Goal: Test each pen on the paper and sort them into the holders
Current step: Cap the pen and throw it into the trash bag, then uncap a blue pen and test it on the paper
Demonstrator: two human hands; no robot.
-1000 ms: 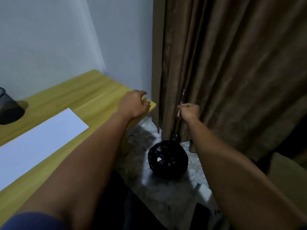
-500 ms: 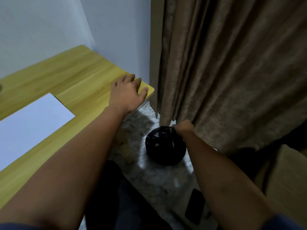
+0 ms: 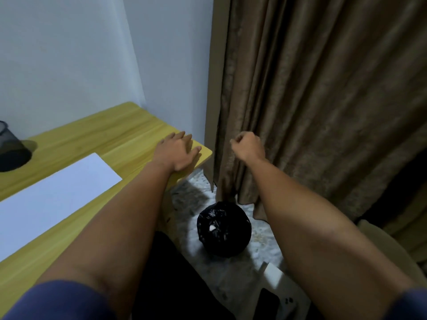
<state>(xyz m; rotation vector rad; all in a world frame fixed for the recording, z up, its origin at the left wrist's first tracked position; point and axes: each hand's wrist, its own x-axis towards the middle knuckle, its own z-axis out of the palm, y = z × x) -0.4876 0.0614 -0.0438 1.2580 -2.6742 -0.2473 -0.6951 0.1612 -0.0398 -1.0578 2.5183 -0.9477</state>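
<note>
A white sheet of paper [image 3: 50,195] lies on the yellow wooden desk [image 3: 111,137]. A black mesh pen holder [image 3: 9,146] stands at the desk's far left edge of view. My left hand [image 3: 179,151] rests flat on the desk's right corner, fingers spread, holding nothing. My right hand [image 3: 248,145] hovers off the desk in front of the brown curtain, fingers curled into a loose fist with no pen visible in it. No pen shows anywhere in view.
A brown curtain [image 3: 323,100] hangs right of the desk. Below it on the marble floor stands a bin lined with a black bag [image 3: 224,228]. A dark flat object [image 3: 268,303] lies on the floor near the bottom edge.
One second ago my right hand held a pen by the curtain; it dropped down to the black bin, and now it is raised again without the pen. My left hand stayed on the desk corner.
</note>
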